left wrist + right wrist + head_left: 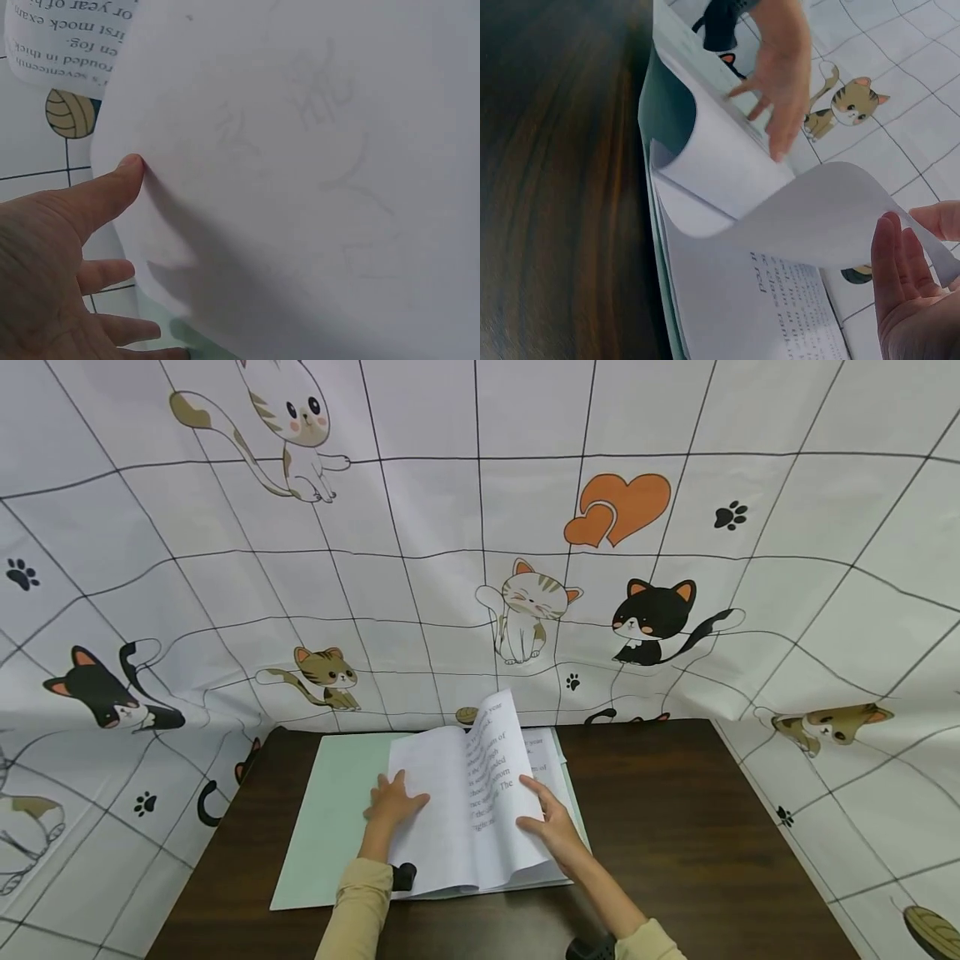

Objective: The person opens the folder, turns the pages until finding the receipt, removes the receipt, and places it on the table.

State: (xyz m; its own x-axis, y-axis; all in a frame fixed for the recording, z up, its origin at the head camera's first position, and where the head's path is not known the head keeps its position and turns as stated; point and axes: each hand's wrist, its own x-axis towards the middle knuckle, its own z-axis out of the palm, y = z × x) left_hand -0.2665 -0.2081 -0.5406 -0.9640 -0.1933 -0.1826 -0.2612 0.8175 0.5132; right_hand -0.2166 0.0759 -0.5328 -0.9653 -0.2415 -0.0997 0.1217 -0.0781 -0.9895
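An open pale green folder holds a stack of white paper sheets. My right hand pinches the outer edge of a printed page, thumb on one side and fingers on the other. That page stands up and curves, as the right wrist view shows, with more printed text on the sheet beneath. My left hand has its fingers spread over the outer edge of the blank left-hand page. In the left wrist view, the thumb touches this page, and faint marks show through the paper.
The folder lies on a dark brown wooden table. Behind and around the table hangs a white gridded cloth printed with cats, paw prints and hearts. Dark devices are strapped at both wrists.
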